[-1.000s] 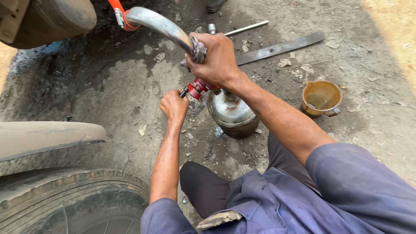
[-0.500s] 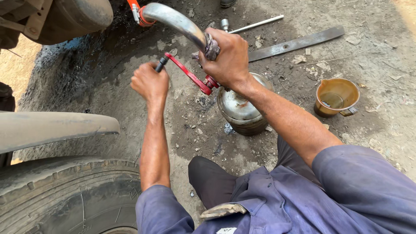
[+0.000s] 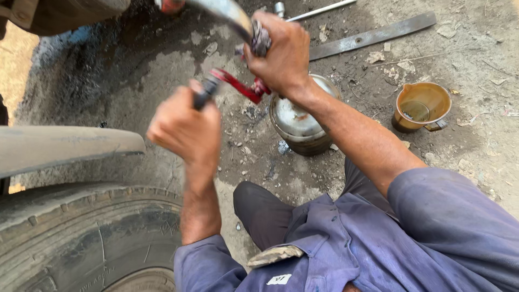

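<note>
Both hands closed: left (image 3: 186,127) on red lever (image 3: 232,85), right (image 3: 278,51) on pipe (image 3: 230,12).

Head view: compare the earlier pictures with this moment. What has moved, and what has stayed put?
The left hand has swung the red lever handle up from low beside the metal canister and out to the left, keeping its grip. The right hand stays clamped on the curved metal pipe. The canister, brown cup and flat metal bar have not moved.

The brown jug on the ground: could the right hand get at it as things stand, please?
Probably not at once. The right hand is closed round a curved metal bar, so it is busy. The brown jug stands in the open on that side, beside the metal pot, with nothing over it.
</note>
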The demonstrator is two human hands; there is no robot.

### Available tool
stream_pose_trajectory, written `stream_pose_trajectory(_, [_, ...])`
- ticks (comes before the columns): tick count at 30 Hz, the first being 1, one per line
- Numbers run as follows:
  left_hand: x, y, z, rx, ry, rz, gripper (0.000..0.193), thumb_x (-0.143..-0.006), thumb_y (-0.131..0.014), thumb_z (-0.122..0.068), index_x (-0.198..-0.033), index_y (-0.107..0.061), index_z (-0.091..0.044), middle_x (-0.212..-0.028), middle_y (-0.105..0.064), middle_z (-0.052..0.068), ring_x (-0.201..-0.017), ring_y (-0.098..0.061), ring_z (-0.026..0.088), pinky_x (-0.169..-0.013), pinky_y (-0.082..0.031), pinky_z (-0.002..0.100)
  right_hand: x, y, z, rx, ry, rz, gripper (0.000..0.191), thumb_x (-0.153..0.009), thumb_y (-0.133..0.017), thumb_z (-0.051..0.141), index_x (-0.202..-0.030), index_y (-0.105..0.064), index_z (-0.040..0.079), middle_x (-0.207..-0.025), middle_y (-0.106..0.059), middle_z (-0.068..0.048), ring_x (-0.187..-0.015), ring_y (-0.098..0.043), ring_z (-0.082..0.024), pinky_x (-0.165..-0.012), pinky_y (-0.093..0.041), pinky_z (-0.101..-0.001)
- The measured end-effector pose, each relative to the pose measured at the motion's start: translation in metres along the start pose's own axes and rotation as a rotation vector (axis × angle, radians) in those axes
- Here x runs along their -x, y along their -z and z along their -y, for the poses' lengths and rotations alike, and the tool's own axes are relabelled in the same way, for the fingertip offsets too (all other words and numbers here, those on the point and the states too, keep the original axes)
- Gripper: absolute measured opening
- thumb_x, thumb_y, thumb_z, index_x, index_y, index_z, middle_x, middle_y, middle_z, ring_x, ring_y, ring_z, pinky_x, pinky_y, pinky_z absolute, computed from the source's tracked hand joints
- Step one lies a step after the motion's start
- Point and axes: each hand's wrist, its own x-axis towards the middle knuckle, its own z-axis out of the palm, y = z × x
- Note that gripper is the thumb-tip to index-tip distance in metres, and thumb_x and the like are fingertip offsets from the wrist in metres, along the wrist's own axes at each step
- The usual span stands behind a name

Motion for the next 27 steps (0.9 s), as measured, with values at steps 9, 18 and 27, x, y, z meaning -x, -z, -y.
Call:
stream_pose_trajectory(9, [0.053,0.057,-0.049,0.067,0.048,0.110,0.030,-0.094,-0.076,-0.017,-0.073,-0.057,-0.010,-0.062,-0.057,0.007,-0.055,-0.058,0.028,-0.053,-0.042,0.044,-0.005,0.002,0.022,-0.012,-0.020,0.040,0.016,-0.086,-0.078,0.014,-0.086,-0.062,0.010,-0.073,-0.066,-0.006,-0.063,-0.068,-0.022,-0.059,-0.051,-0.0380])
stream_pose_trajectory(18, [0.133,0.036,-0.079,0.376,0.058,0.435,0.019,-0.084,-0.077,-0.020,-0.074,-0.065,-0.009,-0.069,-0.068,0.010,-0.060,-0.067,0.031,-0.055,-0.051,0.045,-0.009,0.014,0.031,-0.059,-0.046,0.076,0.017,-0.088,-0.079,0.016,-0.090,-0.065,0.008,-0.075,-0.067,-0.010,-0.068,-0.070,-0.027,-0.063,-0.052,-0.0393])
stream_pose_trajectory(27, [0.181,-0.046,-0.070,0.342,0.160,0.660,0.014,-0.077,-0.080,-0.024,-0.084,-0.079,-0.011,-0.068,-0.073,0.015,-0.060,-0.072,0.036,-0.056,-0.055,0.049,-0.007,0.010,0.013,-0.171,0.072,0.195,0.014,-0.093,-0.076,0.016,-0.089,-0.067,0.006,-0.065,-0.063,-0.005,-0.057,-0.065,-0.015,-0.057,-0.050,-0.0343])
